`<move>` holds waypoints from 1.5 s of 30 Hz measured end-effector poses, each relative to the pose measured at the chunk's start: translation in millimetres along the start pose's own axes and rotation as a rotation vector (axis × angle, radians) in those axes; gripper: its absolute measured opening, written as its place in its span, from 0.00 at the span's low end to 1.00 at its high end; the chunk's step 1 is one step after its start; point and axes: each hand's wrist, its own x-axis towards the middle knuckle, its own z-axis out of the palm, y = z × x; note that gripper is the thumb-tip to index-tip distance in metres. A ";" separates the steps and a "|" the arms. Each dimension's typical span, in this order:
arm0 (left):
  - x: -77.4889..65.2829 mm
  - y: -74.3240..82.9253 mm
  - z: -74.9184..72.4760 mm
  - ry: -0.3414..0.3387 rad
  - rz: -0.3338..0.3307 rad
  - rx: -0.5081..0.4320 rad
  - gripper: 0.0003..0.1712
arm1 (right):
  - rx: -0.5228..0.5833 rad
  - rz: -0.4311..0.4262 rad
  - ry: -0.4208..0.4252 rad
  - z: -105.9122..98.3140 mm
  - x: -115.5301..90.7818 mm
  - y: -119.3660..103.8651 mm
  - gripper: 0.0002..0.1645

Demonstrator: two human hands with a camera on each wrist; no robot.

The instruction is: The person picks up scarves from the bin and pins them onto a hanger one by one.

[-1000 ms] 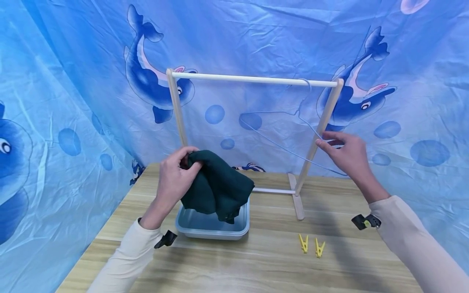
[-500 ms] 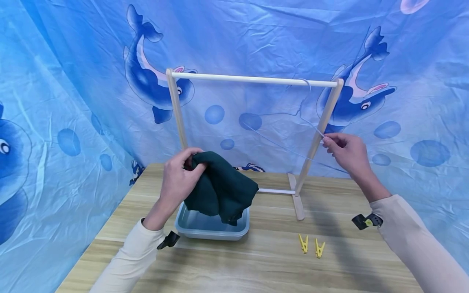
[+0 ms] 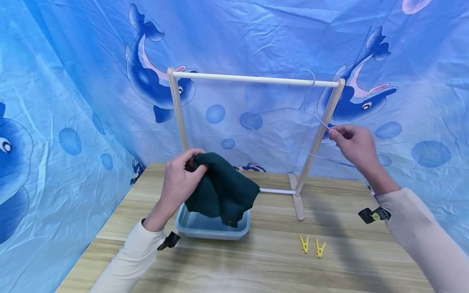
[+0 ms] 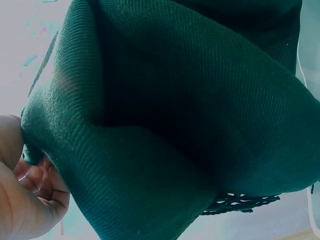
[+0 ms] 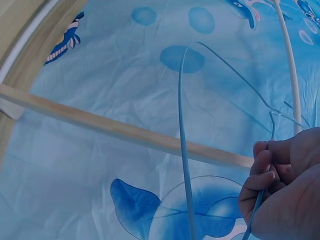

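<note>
My left hand (image 3: 177,177) pinches a dark green cloth (image 3: 231,185) at its upper left and holds it above the light blue basin (image 3: 210,235). The cloth hangs in folds; the left wrist view shows its ribbed weave and a lacy dark edge (image 4: 240,202). At the right, my right hand (image 3: 357,148) pinches the sloping shoulder of a thin pale blue wire hanger (image 5: 182,125) between thumb and fingers. The hanger's hook arches above the white rod (image 3: 253,79) near its right end. Whether hook and rod touch, I cannot tell.
A wooden rack with two posts, the right post (image 3: 318,140) beside my right hand, stands at the back of the wooden table (image 3: 264,264). Two yellow clothespins (image 3: 304,244) lie at the front right. A blue dolphin-print curtain (image 3: 234,36) surrounds the table.
My right hand has closed its pinch on the hanger and moved up and right; the hook has risen relative to the rod. The left hand and cloth have shifted slightly right.
</note>
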 end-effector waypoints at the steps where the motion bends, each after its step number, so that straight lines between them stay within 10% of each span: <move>1: -0.2 -0.2 0.0 0.001 -0.001 0.001 0.07 | -0.003 0.001 0.000 -1.4 0.4 -1.2 0.30; 31: 16.4 17.6 -8.5 -0.017 0.069 -0.004 0.08 | -0.039 0.003 0.010 -33.7 2.1 -26.2 0.30; 45: 28.7 31.9 -13.9 0.006 0.071 -0.038 0.09 | 0.053 -0.130 0.015 -15.8 -12.7 -38.6 0.22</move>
